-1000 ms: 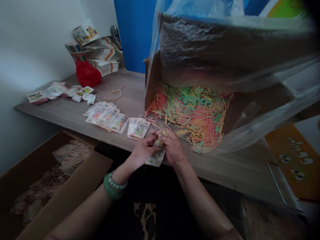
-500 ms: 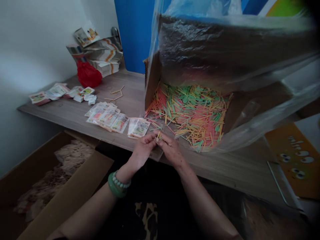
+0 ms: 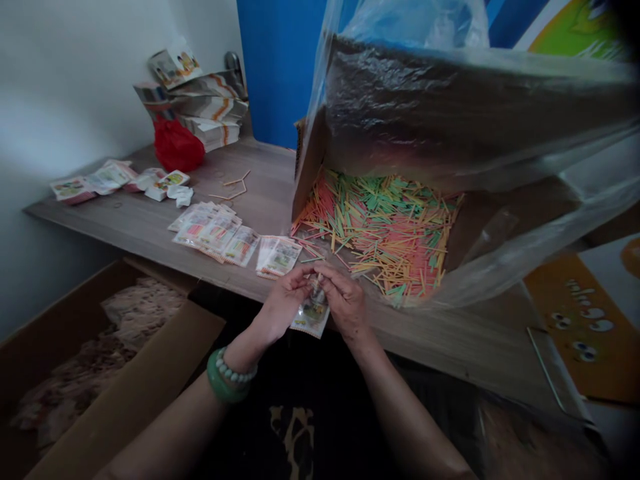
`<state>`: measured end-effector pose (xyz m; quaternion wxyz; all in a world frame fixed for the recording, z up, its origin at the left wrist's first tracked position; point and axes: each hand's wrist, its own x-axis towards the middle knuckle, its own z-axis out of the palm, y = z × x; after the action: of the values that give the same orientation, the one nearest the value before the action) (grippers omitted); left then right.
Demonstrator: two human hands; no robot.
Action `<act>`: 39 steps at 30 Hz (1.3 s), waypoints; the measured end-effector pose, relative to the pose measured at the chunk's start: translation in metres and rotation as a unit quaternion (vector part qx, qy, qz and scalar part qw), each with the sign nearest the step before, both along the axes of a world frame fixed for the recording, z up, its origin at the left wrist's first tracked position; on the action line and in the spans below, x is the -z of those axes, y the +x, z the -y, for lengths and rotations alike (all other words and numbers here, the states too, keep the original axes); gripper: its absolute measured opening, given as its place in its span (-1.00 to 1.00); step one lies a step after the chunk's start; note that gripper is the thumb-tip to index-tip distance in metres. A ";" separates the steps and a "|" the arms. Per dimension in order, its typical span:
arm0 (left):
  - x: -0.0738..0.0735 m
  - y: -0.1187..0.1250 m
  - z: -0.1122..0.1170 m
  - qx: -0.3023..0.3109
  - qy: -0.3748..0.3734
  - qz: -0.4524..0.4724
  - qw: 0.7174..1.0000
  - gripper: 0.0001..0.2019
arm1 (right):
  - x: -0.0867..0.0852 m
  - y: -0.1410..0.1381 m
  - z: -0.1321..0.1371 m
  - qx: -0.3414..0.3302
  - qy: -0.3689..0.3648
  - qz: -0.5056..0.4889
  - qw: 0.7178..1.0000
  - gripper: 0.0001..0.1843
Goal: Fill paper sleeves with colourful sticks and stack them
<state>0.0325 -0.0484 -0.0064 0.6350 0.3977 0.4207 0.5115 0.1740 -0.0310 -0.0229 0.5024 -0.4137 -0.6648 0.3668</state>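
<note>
At the table's front edge a small clear printed packet point(image 3: 311, 320) hangs tilted between my hands. My left hand point(image 3: 285, 297), with a green bangle and beads at the wrist, pinches the packet's left upper side. My right hand point(image 3: 347, 303) has its fingers closed at the packet's top right. A pale stick tip shows between the fingertips; how many sticks are there is hidden. Just beyond lie a few flat packets point(image 3: 280, 257) and, to the left, an overlapping row of filled packets point(image 3: 217, 230). Thin coloured sticks point(image 3: 390, 227) lie heaped in the tipped box.
The cardboard box point(image 3: 310, 153), lined with clear plastic, stands on its side at the right. A red bag point(image 3: 175, 145), stacked printed cards point(image 3: 215, 110) and small packs point(image 3: 95, 181) sit at the left. Below, an open carton point(image 3: 175, 360) holds many packets.
The packet has come up into view below my fingers, its printed face showing. My right hand has turned so its back shows more. The yellow stick ends are now mostly covered.
</note>
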 end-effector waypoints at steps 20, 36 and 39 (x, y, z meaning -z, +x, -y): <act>-0.012 -0.012 -0.010 -0.129 0.042 0.126 0.983 -0.47 | -0.010 -0.002 -0.008 0.063 -0.070 -0.010 0.996 -0.81; -0.017 -0.119 -0.052 -0.228 0.033 -0.260 0.938 -0.83 | -0.015 -0.053 -0.041 0.048 -0.091 0.216 0.971 -0.87; -0.011 -0.153 -0.075 -0.275 0.075 -0.525 0.802 -0.78 | -0.012 -0.069 -0.043 0.065 -0.070 0.399 0.912 -0.81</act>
<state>-0.1202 0.0265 0.0045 0.1172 0.5196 0.7417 0.4077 0.1047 0.0123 -0.0106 0.1883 -0.6021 -0.7539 0.1834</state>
